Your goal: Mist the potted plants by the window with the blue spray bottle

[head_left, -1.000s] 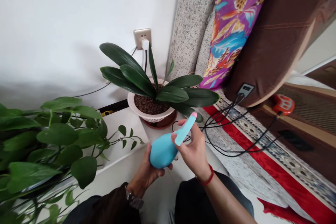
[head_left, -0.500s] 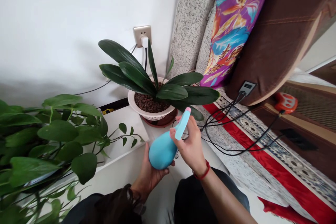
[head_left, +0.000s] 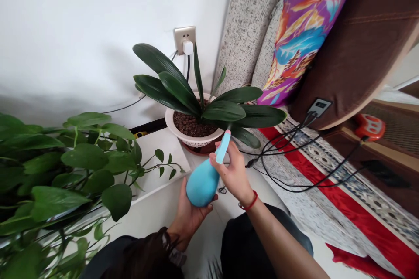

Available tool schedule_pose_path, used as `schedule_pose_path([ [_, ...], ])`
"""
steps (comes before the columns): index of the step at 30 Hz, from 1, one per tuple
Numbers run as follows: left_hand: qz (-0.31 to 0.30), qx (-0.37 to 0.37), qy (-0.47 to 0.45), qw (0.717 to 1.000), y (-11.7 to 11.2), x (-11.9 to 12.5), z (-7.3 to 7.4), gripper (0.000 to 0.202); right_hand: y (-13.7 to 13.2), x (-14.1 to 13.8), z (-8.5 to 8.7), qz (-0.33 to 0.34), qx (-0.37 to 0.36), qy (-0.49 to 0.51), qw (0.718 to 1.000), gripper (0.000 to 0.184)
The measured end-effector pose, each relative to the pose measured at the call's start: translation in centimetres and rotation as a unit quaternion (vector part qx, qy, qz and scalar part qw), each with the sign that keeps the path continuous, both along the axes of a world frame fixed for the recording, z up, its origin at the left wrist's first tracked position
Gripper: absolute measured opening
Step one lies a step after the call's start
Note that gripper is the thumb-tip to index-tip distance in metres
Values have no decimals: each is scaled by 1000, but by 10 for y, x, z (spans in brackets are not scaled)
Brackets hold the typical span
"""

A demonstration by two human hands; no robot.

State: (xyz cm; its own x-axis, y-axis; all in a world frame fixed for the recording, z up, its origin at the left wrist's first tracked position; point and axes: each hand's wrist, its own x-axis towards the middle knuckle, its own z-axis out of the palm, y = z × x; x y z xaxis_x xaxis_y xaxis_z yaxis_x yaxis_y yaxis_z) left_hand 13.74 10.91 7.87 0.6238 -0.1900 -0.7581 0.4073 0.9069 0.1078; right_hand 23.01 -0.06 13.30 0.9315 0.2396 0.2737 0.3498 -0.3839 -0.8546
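Note:
Both of my hands hold a blue spray bottle (head_left: 201, 184) with a lighter blue spray head. My left hand (head_left: 188, 216) cups its rounded body from below and the left side. At the spray head, my right hand (head_left: 234, 172) has its fingers wrapped around the neck and trigger area; the trigger itself is hidden. The pink nozzle tip points away from me, up toward a potted plant (head_left: 225, 111) with long, broad dark green leaves. That plant grows from brown granular soil in a pale round pot (head_left: 170, 124), just beyond the bottle.
A leafy trailing plant (head_left: 87, 157) spreads at the left over a white ledge (head_left: 153, 146). Behind the pot, a white plug sits in a wall socket (head_left: 185, 39). Black cables (head_left: 281, 152) run at the right from a brown padded unit (head_left: 347, 39), beside purple patterned cloth (head_left: 303, 39).
The view has shifted slightly, so the plants and wall appear farther right. The bottle is still in both hands, its spray head a little left and nearer the pot in the picture.

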Motion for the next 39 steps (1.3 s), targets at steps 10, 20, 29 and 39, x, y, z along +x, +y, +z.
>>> schedule_pose_path([
  [10, 34, -1, 32, 999, 4, -5, -8, 62, 20, 18, -21, 40, 22, 82, 996, 31],
  [20, 72, 7, 47, 996, 11, -6, -2, 61, 38, 22, -30, 77, 39, 127, 988, 33],
  [29, 106, 4, 63, 992, 17, -8, -5, 55, 45, 19, -31, 128, 69, 114, 983, 37],
  [39, 153, 44, 49, 986, 18, -8, -4, 47, 42, 15, -18, 188, 110, 68, 974, 28],
])
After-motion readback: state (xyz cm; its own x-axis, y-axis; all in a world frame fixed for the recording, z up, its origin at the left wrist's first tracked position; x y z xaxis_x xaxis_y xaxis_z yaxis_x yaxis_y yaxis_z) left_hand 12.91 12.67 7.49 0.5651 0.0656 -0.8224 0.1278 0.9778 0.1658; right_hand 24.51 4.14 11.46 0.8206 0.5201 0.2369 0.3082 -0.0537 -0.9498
